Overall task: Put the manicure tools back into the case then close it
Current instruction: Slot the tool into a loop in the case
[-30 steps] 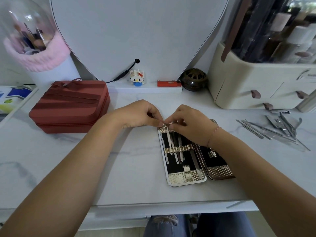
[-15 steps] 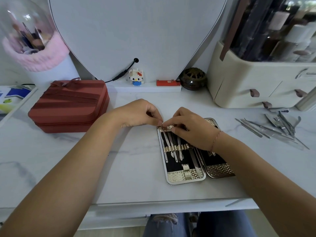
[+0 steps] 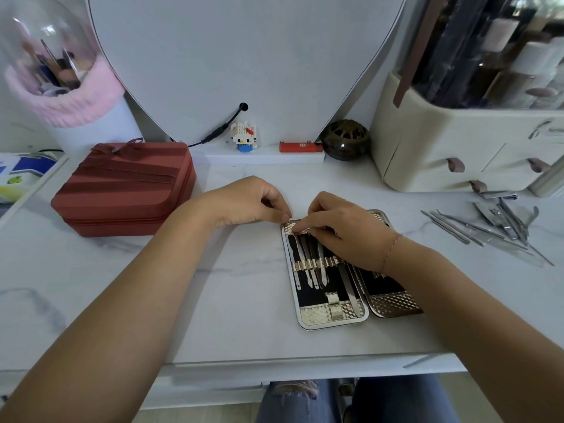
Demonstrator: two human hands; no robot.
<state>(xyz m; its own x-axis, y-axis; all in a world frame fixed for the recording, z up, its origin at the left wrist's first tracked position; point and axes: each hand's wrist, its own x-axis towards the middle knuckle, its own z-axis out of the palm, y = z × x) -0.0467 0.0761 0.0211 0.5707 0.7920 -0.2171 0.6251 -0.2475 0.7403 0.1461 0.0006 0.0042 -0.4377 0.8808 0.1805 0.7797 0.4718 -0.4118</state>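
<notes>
**Seating a tool under the case's top band**

Case (image 3: 331, 312): open flat beneath both hands. Right hand (image 3: 345, 232) pinches a slim tool (image 3: 305, 253); left hand (image 3: 253, 199) fingertips brace the rim beside the pinch. Advice: slide straight beneath the strap (image 3: 314, 264). Loose tools (image 3: 488, 227): well right.

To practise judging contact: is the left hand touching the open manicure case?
Touching. The head view shows the left hand with its fingertips pressed onto the top left corner of the manicure case, with no gap visible between them.

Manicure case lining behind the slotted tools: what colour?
Black, with pale gold textured trim, on the open manicure case; the head view shows it best.
</notes>
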